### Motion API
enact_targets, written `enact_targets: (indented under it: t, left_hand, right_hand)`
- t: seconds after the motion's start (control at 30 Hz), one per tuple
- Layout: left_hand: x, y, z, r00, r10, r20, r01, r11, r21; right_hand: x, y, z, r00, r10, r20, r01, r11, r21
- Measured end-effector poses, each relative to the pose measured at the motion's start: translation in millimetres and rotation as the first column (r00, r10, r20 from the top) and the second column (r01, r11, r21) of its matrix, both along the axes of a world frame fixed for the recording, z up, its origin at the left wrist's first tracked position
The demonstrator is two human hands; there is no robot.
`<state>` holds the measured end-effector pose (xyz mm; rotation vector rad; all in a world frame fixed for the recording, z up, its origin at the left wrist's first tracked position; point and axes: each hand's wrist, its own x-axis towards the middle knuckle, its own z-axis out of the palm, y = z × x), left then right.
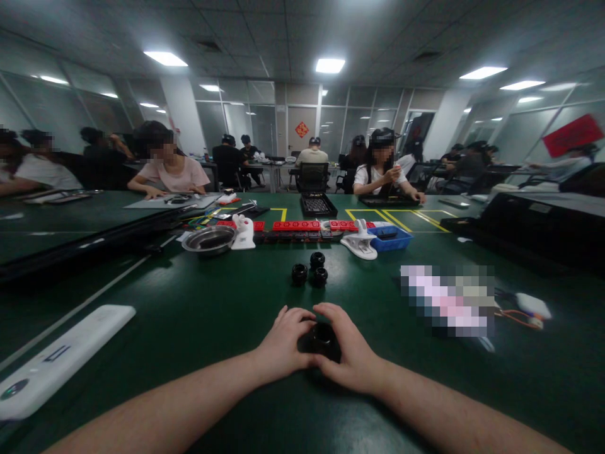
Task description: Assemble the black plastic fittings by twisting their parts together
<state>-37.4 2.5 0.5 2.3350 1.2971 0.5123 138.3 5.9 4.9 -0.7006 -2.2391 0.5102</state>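
In front of me on the green table, my left hand [289,340] and my right hand [348,350] curve around a glossy black round piece [324,334] with a hole in its top. My fingers close in on it from both sides and partly cover it. More black shows beside it between my hands, but I cannot tell if that is a second piece. Just beyond my fingertips stand three similar black round pieces with open centres: one at the left [299,274], one at the back [317,260] and one at the right [320,276].
A steel bowl [209,239], white stands [244,232], red blocks in a row [296,226] and a blue basket [391,238] line the table's middle. A long white device [66,359] lies left; a blurred-out item [444,301] lies right. Several people sit beyond.
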Motion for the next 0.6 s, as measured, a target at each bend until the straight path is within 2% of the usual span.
enact_targets:
  t: [0.07,0.13,0.27,0.33,0.4,0.5,0.6]
  left_hand:
    - [0.3,0.2,-0.6,1.000,0.004,-0.004,-0.004,1.000,0.001]
    - [0.7,-0.2,-0.1,1.000,0.007,-0.001,-0.007,1.000,0.007]
    - [0.5,-0.8,1.2,1.000,0.008,0.011,-0.008,1.000,0.012]
    - [0.0,-0.3,0.4,1.000,0.001,0.011,-0.001,1.000,0.007]
    - [-0.6,0.5,-0.7,1.000,-0.003,0.007,0.003,1.000,0.003]
    - [-0.8,0.7,-0.3,1.000,-0.001,0.007,0.001,1.000,-0.008]
    - [0.0,-0.5,2.7,1.000,-0.001,0.010,0.001,1.000,-0.022]
  right_hand:
    - [-1.3,0.8,-0.9,0.996,-0.093,0.002,0.093,0.995,-0.038]
    - [-1.5,0.6,-0.6,0.994,-0.110,0.000,0.110,0.990,-0.084]
    - [0.9,-1.4,2.5,0.997,0.076,-0.026,-0.078,0.993,-0.084]
    - [1.6,-1.7,3.4,0.992,0.120,-0.022,-0.121,0.991,-0.058]
    - [1.1,-0.9,3.1,0.998,0.067,-0.012,-0.068,0.997,-0.035]
    - [-0.6,1.2,0.8,0.997,-0.076,-0.023,0.075,0.996,-0.044]
    - [-1.2,2.2,-1.6,0.990,-0.129,-0.055,0.125,0.990,-0.069]
